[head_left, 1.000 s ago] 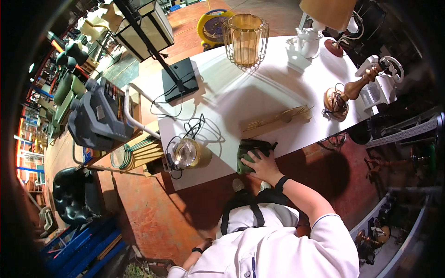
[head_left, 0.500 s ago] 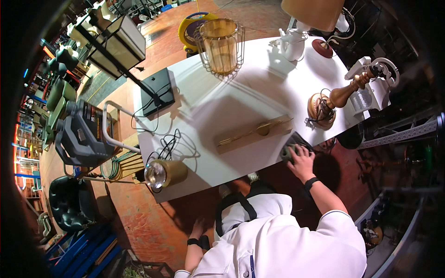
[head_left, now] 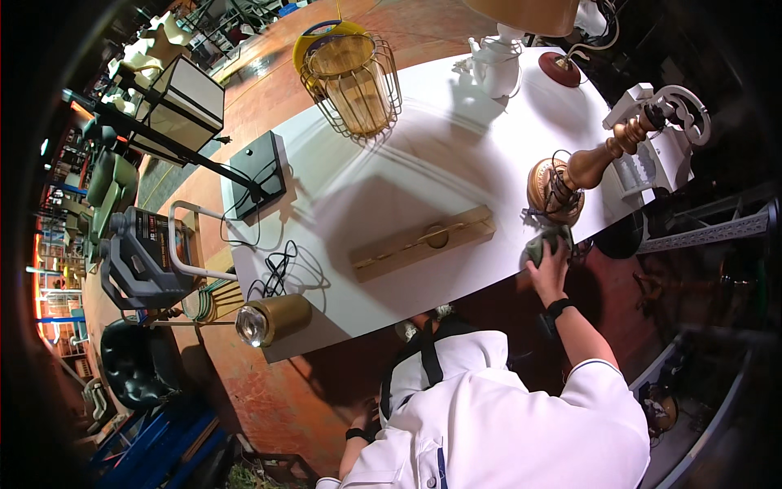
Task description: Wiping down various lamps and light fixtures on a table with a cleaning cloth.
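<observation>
My left hand [head_left: 364, 424] hangs low by my side, well short of the white table [head_left: 456, 147]; whether it grips anything I cannot tell. My right hand [head_left: 550, 265] presses a green cloth [head_left: 544, 243] on the table's edge, just beside the brass lamp base [head_left: 555, 189]. I'm wiping; next comes lifting around that base. Reddish floor surrounds.

One label, on the floor machine

A red and white label [head_left: 151, 232] sits on the grey machine [head_left: 138, 257] left of the white table [head_left: 407, 175].
</observation>
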### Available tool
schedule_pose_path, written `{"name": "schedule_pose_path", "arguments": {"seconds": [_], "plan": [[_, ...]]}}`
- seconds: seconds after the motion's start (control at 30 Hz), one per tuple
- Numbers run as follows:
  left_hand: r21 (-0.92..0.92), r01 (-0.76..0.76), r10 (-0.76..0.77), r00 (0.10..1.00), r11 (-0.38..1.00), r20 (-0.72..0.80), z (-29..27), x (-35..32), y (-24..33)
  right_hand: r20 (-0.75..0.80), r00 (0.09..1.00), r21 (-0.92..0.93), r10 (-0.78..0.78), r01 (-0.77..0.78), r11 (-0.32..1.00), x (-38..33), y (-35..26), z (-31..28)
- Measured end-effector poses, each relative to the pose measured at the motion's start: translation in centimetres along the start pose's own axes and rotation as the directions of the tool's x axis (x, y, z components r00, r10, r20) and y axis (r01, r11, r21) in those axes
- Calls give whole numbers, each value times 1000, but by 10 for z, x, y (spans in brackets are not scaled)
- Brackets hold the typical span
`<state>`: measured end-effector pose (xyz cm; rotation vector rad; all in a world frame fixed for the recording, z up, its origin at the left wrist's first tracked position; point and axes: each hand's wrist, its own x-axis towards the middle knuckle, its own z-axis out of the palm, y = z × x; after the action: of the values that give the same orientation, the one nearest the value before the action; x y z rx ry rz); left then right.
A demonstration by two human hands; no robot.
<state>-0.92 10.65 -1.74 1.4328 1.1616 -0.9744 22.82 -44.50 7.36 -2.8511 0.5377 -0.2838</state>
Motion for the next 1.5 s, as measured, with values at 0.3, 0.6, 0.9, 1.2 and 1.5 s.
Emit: {"name": "schedule_pose_path", "arguments": {"seconds": [0.3, 0.6, 0.9, 1.2, 1.5], "plan": [[517, -475, 419, 878, 712, 231, -12, 31, 27, 178, 917, 3, -356, 362, 932, -39, -74, -19], [746, -549, 555, 779, 377, 292, -27, 48, 15, 56, 993, -96, -99, 104, 990, -1, 26, -6], [209, -293, 314, 947, 933, -73, 0, 9, 3, -249, 848, 73, 467, -465, 882, 59, 140, 2], [-225, -47, 45, 999, 973, -15, 0, 26, -29, 20, 928, -39, 371, -370, 928, 86, 107, -4], [-181, -89, 100, 994, 979, 49, -2, 27, -21, 114, 992, 53, -53, 47, 997, 7, 12, 2]]}}
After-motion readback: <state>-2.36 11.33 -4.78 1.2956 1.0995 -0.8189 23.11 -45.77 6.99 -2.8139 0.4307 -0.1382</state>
